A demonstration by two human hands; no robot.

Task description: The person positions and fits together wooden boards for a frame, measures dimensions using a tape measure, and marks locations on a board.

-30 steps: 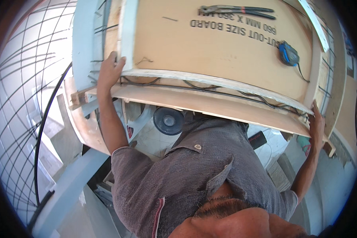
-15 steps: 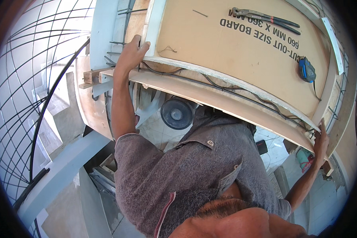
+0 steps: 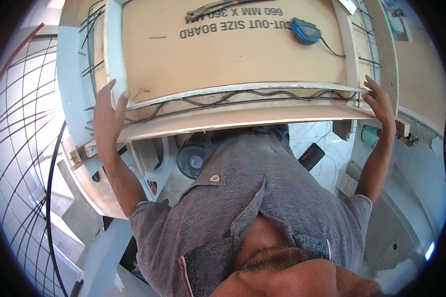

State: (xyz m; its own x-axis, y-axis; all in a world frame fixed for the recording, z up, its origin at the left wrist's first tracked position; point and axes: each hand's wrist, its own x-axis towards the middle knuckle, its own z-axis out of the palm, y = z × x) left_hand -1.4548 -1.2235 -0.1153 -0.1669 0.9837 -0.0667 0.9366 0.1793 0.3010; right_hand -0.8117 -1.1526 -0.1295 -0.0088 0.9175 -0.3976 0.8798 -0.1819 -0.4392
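My left hand [image 3: 110, 113] rests at the near left corner of a wooden formwork frame, thumb apart from the outstretched fingers, beside a pale side strip [image 3: 116, 49]. At the opposite near corner, my right hand [image 3: 380, 105] has its fingers spread, their tips by the end of a white-edged strip [image 3: 243, 86]. Between the hands, dark bars and wire [image 3: 203, 103] run along a gap behind a near wooden board [image 3: 252, 118]. On the brown printed panel [image 3: 233, 59] inside the frame lie dark-handled pincers [image 3: 218, 9], partly cut off, and a blue and black tape measure [image 3: 305, 32].
Black steel mesh [image 3: 25, 128] stands at the left. Thin bars stick out along both frame sides. Below the near board are a round dark disc-shaped object [image 3: 191, 161] and a dark box [image 3: 311, 157] on the tiled floor. A wooden block end [image 3: 404, 127] juts out at right.
The view has levelled and shifted, so the frame sits lower and further left. My right hand's fingers have spread at the corner; my left hand remains at its corner, fingers straighter.
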